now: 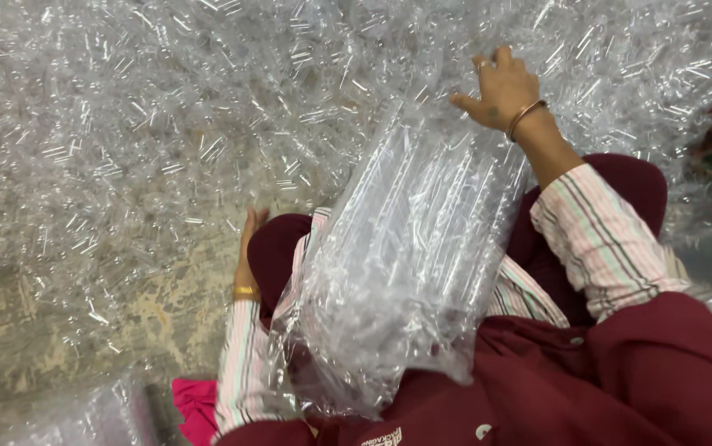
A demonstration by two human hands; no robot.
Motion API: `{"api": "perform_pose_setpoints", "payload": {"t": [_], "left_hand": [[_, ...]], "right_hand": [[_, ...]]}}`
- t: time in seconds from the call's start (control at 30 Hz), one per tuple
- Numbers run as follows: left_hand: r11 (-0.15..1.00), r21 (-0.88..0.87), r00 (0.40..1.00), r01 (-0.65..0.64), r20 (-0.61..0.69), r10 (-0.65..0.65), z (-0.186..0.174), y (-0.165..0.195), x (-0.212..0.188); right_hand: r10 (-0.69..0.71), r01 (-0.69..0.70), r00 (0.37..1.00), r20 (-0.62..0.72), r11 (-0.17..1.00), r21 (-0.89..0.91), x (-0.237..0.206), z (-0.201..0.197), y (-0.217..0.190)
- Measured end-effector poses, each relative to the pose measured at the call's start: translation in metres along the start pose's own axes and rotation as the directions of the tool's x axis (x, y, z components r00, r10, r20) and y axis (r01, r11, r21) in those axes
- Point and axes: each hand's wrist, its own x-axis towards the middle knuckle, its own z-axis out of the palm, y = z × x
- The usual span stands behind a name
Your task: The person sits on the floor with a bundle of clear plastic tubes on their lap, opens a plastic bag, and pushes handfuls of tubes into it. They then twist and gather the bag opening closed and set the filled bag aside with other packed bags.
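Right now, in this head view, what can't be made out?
- Left hand: fingers hidden behind the knee.
- Right hand: fingertips buried in the heap of clear plastic pieces; any grip unclear.
- Clear plastic bag: contents blurred by glare.
- Pink cloth: cut off by the bottom edge.

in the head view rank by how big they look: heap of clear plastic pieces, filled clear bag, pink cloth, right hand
1. heap of clear plastic pieces
2. filled clear bag, though nearness to the camera enlarges it
3. and 4. pink cloth and right hand look alike; cloth partly hidden

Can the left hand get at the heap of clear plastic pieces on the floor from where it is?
Probably yes: the left hand lies low beside the knee, and the heap spreads just ahead with only bare floor between.
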Motion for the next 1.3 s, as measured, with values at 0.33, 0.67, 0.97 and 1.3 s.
{"api": "perform_pose_setpoints", "payload": {"t": [0.33,0.67,0.97,1.3], "left_hand": [[0.995,0.095,0.995,0.01,0.099,-0.019,0.074,0.089,0.096],[0.929,-0.018,0.923,-0.369,0.114,0.368,0.204,0.11,0.134],[0.892,-0.074,0.831,-0.445,0.337,0.443,0.239,0.125,0.094],[0.392,0.395,0.498,-0.831,0.842,0.207,0.28,0.113,0.008]], "right_hand": [[0.038,-0.064,0.991,0.132,0.977,0.204,0.012,0.032,0.0],[0.053,0.086,0.991,-0.126,0.479,0.874,0.008,0.0,-0.03],[0.156,-0.245,0.906,0.393,-0.563,0.79,0.012,-0.031,-0.021],[-0.531,0.54,0.786,-0.318,0.337,0.771,-0.01,-0.031,-0.063]]}}
